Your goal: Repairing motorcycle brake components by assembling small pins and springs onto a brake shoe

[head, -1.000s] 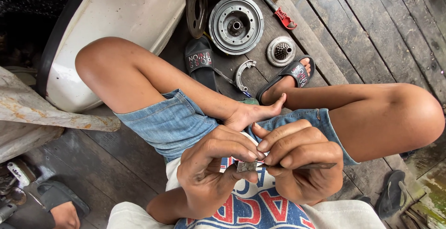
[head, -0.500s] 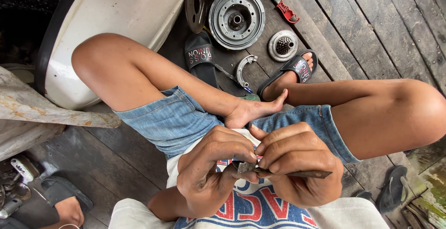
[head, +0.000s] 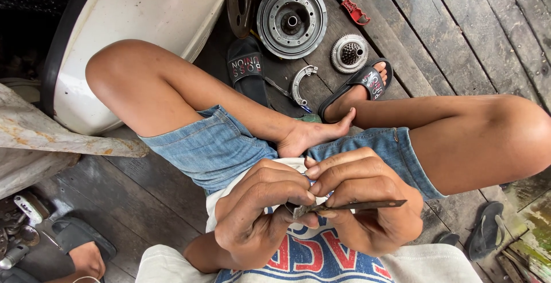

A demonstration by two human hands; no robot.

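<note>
Head view, looking down at a person seated cross-legged on dark wooden planks (head: pixel 447 24). At the far left a white curved panel (head: pixel 143 24), perhaps bodywork of a vehicle, leans beside a rusty pale sheet (head: pixel 40 134), and in the bottom left corner lie small metal parts (head: pixel 17 225) next to another person's foot in a dark sandal (head: pixel 80 254).

Moving inward, the left hand (head: pixel 258 220) is curled tight, thumb and fingertips pinching the near end of a thin dark metal strip (head: pixel 350 206), which may be a blade or a file. The strip lies level in front of the printed shirt, between both hands and just above the lap, probably so that it stays steady and close to the eyes for fine work. The right hand (head: pixel 367 208) is also closed around it, fingers folded over the top and thumb pressing from below, with the pointed free end sticking out past the knuckles to the right. Whether some smaller piece sits between the fingertips I cannot tell.

Above the hands, beyond the bare foot, parts are spread within easy reach: a black sandal (head: pixel 248 73), a curved brake shoe (head: pixel 303 82), a large round drum-like hub (head: pixel 291 19), a smaller toothed round piece (head: pixel 349 53), and a red-handled tool (head: pixel 353 10). The other foot wears a sandal (head: pixel 367 82). At the far right lies a spare dark flip-flop (head: pixel 487 231).
</note>
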